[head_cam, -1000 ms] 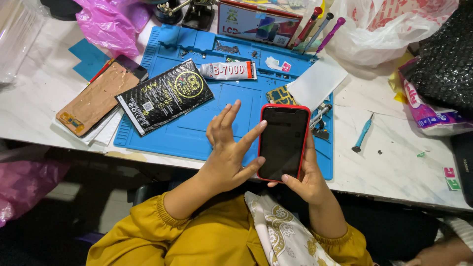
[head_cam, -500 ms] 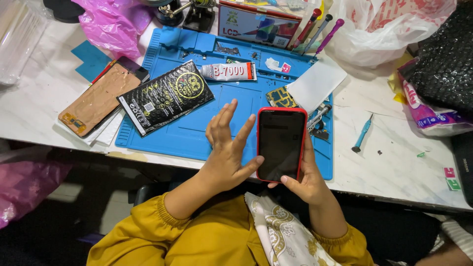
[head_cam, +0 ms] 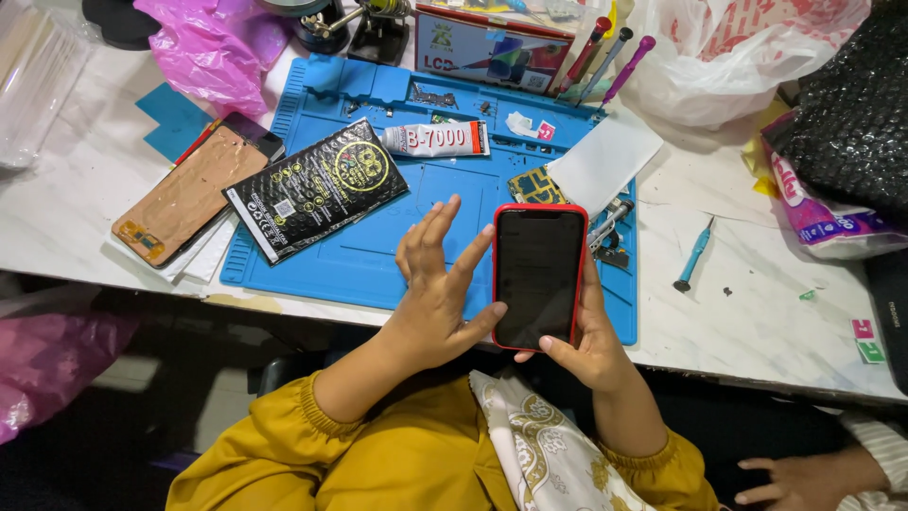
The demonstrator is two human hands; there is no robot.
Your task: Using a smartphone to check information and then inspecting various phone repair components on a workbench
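Head view: right hand [head_cam: 591,345] holds a phone [head_cam: 539,277] upright from behind and below, fingers curled round its lower right edge, thumb on the bottom of the glass. Phone has a red case, rounded corners, black dark screen, no visible cracks. It hangs over the near edge of the counter [head_cam: 776,312], above the near right part of the blue work mat [head_cam: 378,255]. Left hand [head_cam: 437,298] is beside the phone, fingers spread and open, holding nothing, thumb tip touching the phone's left edge low down. Yellow sleeves [head_cam: 312,445] on both arms.

On the mat: a black bubble pouch [head_cam: 317,197] toward its left end, a white glue tube [head_cam: 433,139] farther back, a white card [head_cam: 605,161] at the right. A copper-backed screen panel [head_cam: 189,199] lies left of the mat near the counter's left edge. Small teal screwdriver [head_cam: 693,254] right of the mat. Pink bag [head_cam: 213,52] at the far left corner. Another person's hand [head_cam: 804,478] shows at bottom right.
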